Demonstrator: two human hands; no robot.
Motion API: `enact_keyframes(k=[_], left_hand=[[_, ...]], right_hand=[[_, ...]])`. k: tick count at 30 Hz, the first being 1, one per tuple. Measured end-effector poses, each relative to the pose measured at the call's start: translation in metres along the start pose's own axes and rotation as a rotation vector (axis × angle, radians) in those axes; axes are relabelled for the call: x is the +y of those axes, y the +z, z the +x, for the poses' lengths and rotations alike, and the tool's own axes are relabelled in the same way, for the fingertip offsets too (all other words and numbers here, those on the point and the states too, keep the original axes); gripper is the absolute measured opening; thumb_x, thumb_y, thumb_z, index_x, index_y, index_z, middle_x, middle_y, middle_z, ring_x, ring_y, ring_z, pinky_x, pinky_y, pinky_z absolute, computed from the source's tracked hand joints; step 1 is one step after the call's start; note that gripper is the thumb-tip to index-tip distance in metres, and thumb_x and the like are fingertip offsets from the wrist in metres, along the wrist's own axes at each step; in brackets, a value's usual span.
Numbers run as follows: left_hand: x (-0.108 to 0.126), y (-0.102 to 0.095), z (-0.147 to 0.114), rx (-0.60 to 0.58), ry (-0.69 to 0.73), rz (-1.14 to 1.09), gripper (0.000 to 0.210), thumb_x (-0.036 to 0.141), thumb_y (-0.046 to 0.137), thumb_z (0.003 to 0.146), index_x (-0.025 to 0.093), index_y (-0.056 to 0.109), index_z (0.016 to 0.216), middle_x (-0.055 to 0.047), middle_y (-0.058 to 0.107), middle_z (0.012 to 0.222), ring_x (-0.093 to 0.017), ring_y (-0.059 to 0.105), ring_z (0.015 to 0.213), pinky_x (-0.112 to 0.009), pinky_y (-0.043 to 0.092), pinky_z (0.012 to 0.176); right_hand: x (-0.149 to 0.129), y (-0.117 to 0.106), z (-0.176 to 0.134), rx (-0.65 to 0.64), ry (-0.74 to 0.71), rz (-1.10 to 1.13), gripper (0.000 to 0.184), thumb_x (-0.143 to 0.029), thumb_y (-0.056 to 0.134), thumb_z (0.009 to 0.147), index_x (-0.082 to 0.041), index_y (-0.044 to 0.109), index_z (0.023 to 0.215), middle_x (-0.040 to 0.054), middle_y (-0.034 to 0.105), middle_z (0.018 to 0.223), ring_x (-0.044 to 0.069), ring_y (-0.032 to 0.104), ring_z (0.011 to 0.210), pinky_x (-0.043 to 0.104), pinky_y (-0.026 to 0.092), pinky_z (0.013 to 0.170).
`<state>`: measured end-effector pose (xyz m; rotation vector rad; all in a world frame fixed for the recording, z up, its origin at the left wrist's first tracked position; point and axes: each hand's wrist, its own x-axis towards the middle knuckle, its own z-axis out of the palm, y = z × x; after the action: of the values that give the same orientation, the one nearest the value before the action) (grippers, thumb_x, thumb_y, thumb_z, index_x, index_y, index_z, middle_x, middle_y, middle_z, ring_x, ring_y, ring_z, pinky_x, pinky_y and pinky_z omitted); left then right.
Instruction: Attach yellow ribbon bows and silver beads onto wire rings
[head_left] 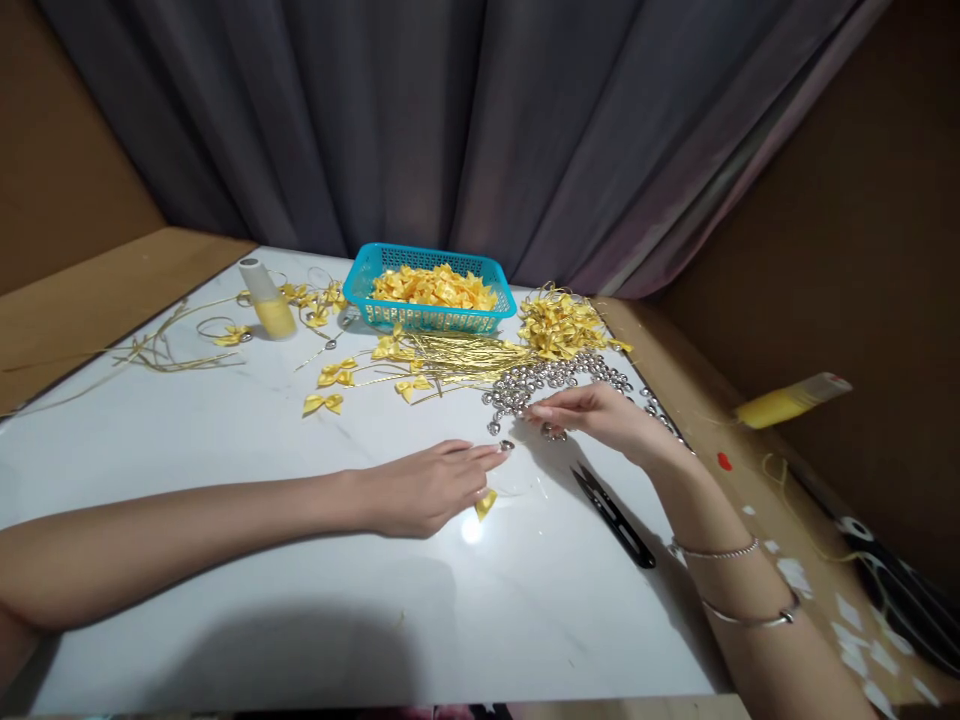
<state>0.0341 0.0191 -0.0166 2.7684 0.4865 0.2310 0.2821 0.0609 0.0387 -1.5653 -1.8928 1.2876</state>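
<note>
My left hand (435,488) rests low over the white tabletop, its fingers bent and pressed together. A yellow ribbon bow (486,503) pokes out from under those fingers, partly hidden. At my left index fingertip is a small silver jingle bell (506,446). My right hand (600,415), palm down, has thumb and fingers brought together at the near edge of a spread of silver bells (536,378). Whatever sits between its fingertips is too small to make out. A few more bells (553,432) lie beneath that hand. Black thread snips (613,515) lie below it.
A blue basket (360,268) holds many yellow bows. In front lie gold cords (465,357) and loose bows (322,404); a pile of corded bows (562,322) is at right. A yellow-filled bottle (270,300) stands left; another yellow-and-white bottle (795,400) and black scissors (900,590) lie right.
</note>
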Motion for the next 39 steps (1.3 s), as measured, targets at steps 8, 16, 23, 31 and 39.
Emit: enact_keyframes(k=[8,16,23,31,39], left_hand=[[0.001,-0.003,0.001,-0.031,-0.006,0.04,0.035,0.02,0.025,0.1,0.004,0.05,0.119,-0.019,0.031,0.148,-0.022,0.023,0.14,-0.035,0.023,0.114],[0.002,-0.004,0.001,-0.032,-0.01,0.044,0.033,0.02,0.025,0.099,0.007,0.053,0.111,-0.019,0.032,0.147,-0.022,0.022,0.14,-0.036,0.023,0.113],[0.0,-0.001,0.0,-0.016,0.01,0.051,0.034,0.02,0.024,0.1,0.007,0.054,0.107,-0.02,0.032,0.147,-0.023,0.023,0.14,-0.037,0.024,0.113],[0.001,-0.004,0.0,-0.004,0.012,0.023,0.033,0.02,0.025,0.099,0.007,0.055,0.106,-0.02,0.032,0.147,-0.024,0.024,0.139,-0.039,0.027,0.112],[0.002,-0.002,-0.001,0.047,0.089,0.067,0.034,0.02,0.025,0.099,0.007,0.052,0.114,-0.021,0.038,0.143,-0.024,0.026,0.139,-0.04,0.031,0.108]], right_hand=[[-0.007,-0.008,-0.006,0.066,-0.025,0.033,0.029,-0.043,0.068,0.071,-0.016,0.073,0.08,0.008,0.073,0.081,0.014,0.06,0.059,0.029,0.047,0.058],[-0.01,0.007,-0.01,-0.079,0.016,-0.227,0.009,-0.025,0.058,0.076,-0.018,0.056,0.072,0.0028,0.067,0.061,0.014,0.06,0.052,0.024,0.044,0.052],[-0.005,0.009,-0.012,-0.074,-0.251,-0.606,0.017,-0.012,0.05,0.073,-0.016,0.066,0.069,0.0011,0.064,0.058,0.013,0.054,0.053,0.023,0.035,0.054],[-0.006,0.011,-0.013,-0.019,-0.369,-0.656,0.023,-0.009,0.047,0.074,-0.015,0.069,0.07,0.0026,0.063,0.058,0.012,0.046,0.051,0.024,0.031,0.053],[-0.014,0.018,-0.016,-0.114,-0.348,-0.642,0.022,-0.01,0.045,0.075,-0.014,0.066,0.068,0.0004,0.057,0.056,0.01,0.044,0.052,0.024,0.03,0.053]])
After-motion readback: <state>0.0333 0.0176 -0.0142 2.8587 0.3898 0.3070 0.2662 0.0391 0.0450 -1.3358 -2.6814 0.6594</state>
